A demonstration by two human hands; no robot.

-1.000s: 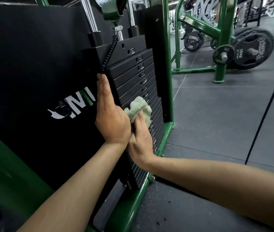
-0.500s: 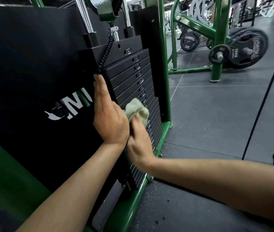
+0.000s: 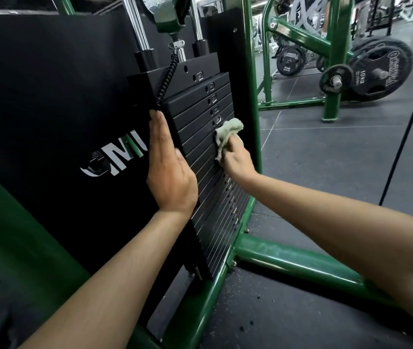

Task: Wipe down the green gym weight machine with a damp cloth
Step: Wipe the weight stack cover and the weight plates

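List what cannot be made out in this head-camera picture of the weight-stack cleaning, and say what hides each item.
1. Fingers of the right hand: covered by the cloth in the head view.
2. Weight stack plate labels: too small to read.
3. Guide rods: tops cut off by the upper edge.
4. White logo: partly hidden behind the left hand.
5. Cloth dampness: cannot tell.
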